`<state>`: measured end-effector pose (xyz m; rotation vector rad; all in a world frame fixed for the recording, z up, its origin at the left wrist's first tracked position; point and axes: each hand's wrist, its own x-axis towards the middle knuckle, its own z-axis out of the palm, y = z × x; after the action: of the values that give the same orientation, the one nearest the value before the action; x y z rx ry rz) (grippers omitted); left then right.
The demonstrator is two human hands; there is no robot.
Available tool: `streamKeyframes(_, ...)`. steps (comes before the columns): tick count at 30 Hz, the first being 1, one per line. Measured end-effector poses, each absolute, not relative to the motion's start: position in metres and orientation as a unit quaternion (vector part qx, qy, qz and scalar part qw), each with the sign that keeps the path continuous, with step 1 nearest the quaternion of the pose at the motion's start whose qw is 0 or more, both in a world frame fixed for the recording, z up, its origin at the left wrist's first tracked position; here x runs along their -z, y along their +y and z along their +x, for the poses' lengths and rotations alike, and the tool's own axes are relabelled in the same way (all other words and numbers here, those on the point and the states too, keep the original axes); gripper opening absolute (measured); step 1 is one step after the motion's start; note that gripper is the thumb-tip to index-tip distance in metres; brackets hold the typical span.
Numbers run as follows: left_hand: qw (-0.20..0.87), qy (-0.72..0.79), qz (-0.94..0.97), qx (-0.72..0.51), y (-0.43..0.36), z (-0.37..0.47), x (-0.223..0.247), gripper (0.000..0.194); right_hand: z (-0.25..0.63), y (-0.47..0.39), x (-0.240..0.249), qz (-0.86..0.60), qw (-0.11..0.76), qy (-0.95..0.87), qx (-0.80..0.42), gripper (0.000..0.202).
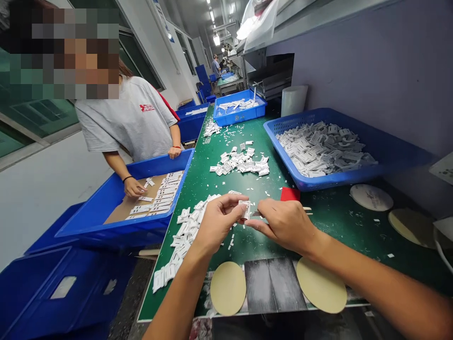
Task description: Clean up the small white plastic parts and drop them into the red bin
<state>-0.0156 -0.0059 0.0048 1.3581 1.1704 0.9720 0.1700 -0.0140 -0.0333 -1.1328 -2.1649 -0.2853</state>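
Note:
Between the fingers and thumb of my left hand point(221, 219) is a small white plastic part point(245, 209), held above the green table point(247, 243). My right hand point(285, 221) is closed around a knife point(257, 214), whose short metal blade points left at the part. Its light handle shows beyond the far side of my right hand. White parts point(186, 236) lie in a long heap beside my left forearm. Farther back on the table is another heap of white parts point(242, 163).
A blue basket point(304, 182) full of white parts stands at the right. Behind is a blue tray point(240, 116). At the left, a person in a grey shirt point(132, 118) reaches into a blue bin point(116, 229). Yellow discs point(228, 288) and dark sheets point(275, 285) line the near edge.

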Motion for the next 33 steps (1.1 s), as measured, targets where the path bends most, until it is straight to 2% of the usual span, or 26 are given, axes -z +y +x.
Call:
streamKeyframes(13,0.573,0.475,0.526,-0.411,-0.0061,-0.0133,-0.0019,0.026,0.1685,-0.0143,0.0368,-0.462,0.328,-0.806,0.170,0.051)
streamKeyframes(33,0.592,0.462,0.512,-0.416,-0.0066,-0.0135,0.0020,0.029,0.1664,-0.0158,0.0418,-0.463,0.320,-0.815,0.141,0.053)
